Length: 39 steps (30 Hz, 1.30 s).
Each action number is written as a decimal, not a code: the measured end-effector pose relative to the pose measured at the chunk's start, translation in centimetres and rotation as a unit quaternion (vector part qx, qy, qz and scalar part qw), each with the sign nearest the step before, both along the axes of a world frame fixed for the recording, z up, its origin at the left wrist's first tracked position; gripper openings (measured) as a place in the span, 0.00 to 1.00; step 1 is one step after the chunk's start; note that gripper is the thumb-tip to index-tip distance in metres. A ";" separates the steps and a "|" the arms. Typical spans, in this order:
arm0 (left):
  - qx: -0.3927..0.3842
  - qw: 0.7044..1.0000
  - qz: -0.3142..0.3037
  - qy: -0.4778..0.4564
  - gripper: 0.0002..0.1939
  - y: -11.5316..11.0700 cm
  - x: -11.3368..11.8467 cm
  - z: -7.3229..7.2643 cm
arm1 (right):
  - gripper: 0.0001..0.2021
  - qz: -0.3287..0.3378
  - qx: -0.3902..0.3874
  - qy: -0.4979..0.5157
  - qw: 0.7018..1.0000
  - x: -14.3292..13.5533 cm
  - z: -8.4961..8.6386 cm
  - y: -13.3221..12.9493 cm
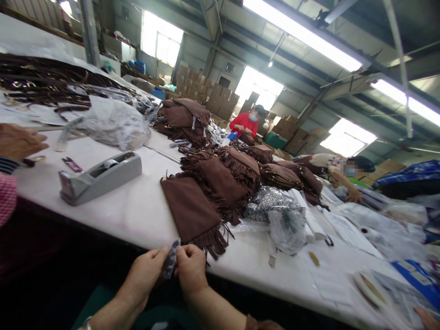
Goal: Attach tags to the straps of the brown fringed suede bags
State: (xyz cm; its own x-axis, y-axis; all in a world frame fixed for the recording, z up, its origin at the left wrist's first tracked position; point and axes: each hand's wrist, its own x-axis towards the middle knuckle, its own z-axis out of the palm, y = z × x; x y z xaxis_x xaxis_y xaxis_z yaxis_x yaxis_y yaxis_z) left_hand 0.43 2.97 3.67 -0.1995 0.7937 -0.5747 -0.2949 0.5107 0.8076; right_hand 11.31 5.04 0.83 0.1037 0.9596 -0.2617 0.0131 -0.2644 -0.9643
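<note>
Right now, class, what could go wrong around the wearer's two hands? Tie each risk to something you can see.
1. The small grey piece is pinched between the left hand and right hand at the near edge of the table; a slip might drop it off.
2. The nearest brown bag lies at that edge, its fringe close to the right hand, so strands could snag.

tube lights [302, 33] glow; bright windows [162, 38] line the wall [193, 49].
</note>
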 end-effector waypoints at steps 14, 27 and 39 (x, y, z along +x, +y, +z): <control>-0.030 0.996 -0.086 -0.008 0.25 0.2 -0.9 1.4 | 0.13 0.153 0.377 -0.330 0.852 3.9 2.5 0.4; 0.174 0.904 -0.204 0.332 0.12 -0.9 -2.5 0.5 | 0.03 0.360 0.444 -0.496 0.654 4.2 4.5 3.4; 0.173 0.920 -0.210 0.283 0.17 -0.3 -2.7 0.7 | 0.04 0.387 0.412 -0.510 0.649 3.9 3.3 5.2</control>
State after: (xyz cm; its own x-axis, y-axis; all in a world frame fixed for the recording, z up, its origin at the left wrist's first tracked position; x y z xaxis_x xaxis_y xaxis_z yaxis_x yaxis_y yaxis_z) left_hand -2.31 2.67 4.38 -0.0224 0.9847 -0.1725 0.3876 0.1676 0.9065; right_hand 15.19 10.27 4.15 -0.7759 0.5985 0.1993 0.5769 0.8011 -0.1596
